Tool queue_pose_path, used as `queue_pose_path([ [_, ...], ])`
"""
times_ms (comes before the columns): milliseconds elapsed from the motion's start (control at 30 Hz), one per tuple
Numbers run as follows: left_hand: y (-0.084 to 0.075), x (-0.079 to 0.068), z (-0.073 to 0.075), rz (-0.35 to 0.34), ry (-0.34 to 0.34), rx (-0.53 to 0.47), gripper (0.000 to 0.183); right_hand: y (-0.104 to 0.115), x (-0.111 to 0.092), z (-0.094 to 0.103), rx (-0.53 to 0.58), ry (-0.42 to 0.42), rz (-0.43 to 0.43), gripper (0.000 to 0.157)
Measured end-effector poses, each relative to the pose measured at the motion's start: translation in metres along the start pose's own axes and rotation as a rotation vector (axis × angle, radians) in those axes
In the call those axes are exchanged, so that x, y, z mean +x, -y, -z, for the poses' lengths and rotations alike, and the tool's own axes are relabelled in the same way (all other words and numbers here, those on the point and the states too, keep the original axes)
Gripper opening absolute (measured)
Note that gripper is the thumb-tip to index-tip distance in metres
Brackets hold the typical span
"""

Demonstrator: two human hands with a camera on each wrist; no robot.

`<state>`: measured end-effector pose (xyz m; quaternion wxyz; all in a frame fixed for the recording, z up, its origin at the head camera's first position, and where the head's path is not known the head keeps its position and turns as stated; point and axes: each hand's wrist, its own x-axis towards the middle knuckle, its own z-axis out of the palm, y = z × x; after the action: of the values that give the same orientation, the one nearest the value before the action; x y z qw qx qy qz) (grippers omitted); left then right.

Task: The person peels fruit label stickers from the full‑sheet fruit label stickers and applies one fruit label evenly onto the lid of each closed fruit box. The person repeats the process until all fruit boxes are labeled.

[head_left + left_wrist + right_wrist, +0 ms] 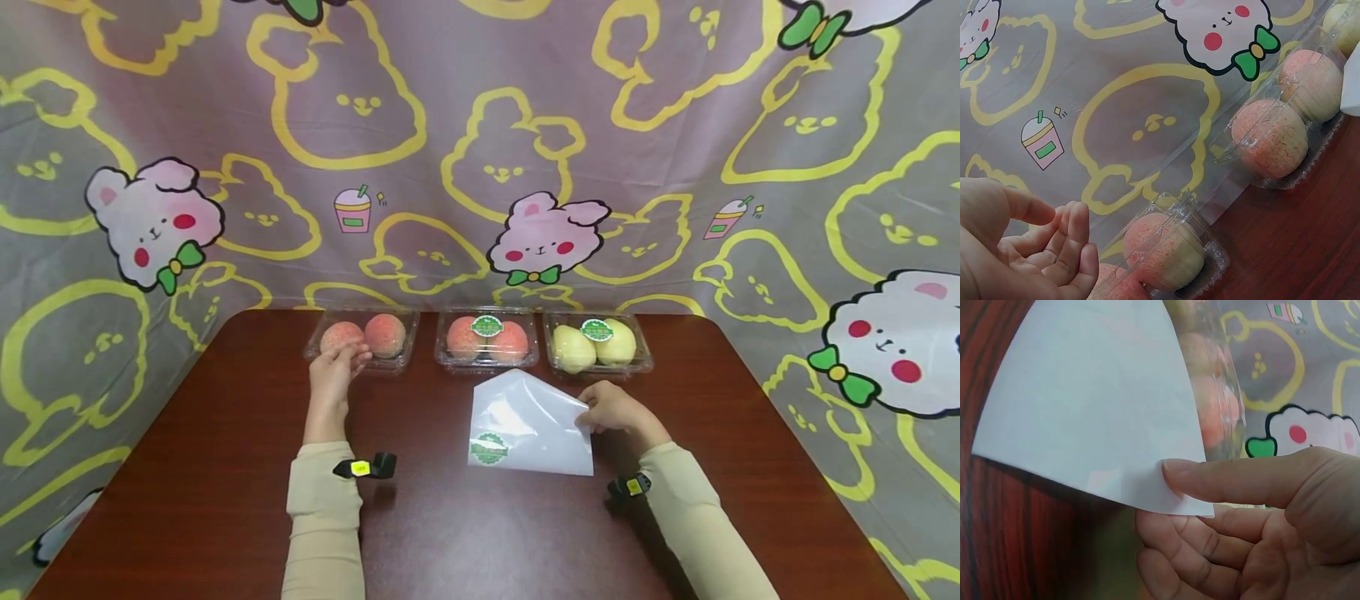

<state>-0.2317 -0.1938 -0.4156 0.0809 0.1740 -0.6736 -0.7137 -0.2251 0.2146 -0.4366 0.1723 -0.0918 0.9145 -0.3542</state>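
Observation:
My right hand [617, 408] pinches the edge of a white sticker sheet [525, 421] between thumb and fingers. One green scalloped sticker [489, 448] shows near the sheet's lower left corner. In the right wrist view the thumb [1191, 478] presses on the sheet's plain face. At the left, my left hand [333, 379] hovers at the front of a clear plastic box [408, 321] with two peaches, one of them a pinkish peach [385, 335]. No sticker shows on this box. The left wrist view shows the hand's fingers loosely curled, with nothing visible between them.
A second clear box [444, 360] with two peaches stands in the middle, a green sticker [487, 326] on its lid. Right of it, a box [645, 364] of yellow-green pears also bears a green sticker [597, 330]. A patterned curtain [420, 183] hangs behind the brown table [202, 467].

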Motion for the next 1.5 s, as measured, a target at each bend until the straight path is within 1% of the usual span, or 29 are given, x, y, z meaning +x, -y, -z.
queue_pose_path([
  [267,-0.001,0.001,0.001,0.001,-0.005,-0.038,0.038,-0.013,-0.006,0.017,-0.044,-0.003,-0.025,0.017],
  [467,-0.001,0.001,0.002,0.014,-0.012,-0.017,0.038,-0.023,-0.013,0.028,-0.055,-0.004,-0.054,0.019],
  [667,-0.001,0.001,0.004,0.011,-0.013,-0.033,0.038,-0.035,-0.021,0.036,-0.051,-0.006,-0.104,0.022],
  [967,0.000,0.002,0.007,0.013,-0.046,-0.038,0.038,-0.055,-0.033,0.049,-0.039,-0.048,-0.181,0.029],
  [1133,0.002,0.004,0.010,0.003,-0.063,-0.045,0.038,-0.058,-0.036,0.055,-0.027,-0.062,-0.209,0.033],
  [1367,0.005,0.007,0.015,0.003,-0.095,-0.036,0.038,-0.057,-0.039,0.060,-0.013,-0.088,-0.215,0.039],
  [1500,0.006,0.007,0.017,0.011,-0.099,-0.030,0.038,-0.058,-0.040,0.059,-0.011,-0.114,-0.207,0.042],
])
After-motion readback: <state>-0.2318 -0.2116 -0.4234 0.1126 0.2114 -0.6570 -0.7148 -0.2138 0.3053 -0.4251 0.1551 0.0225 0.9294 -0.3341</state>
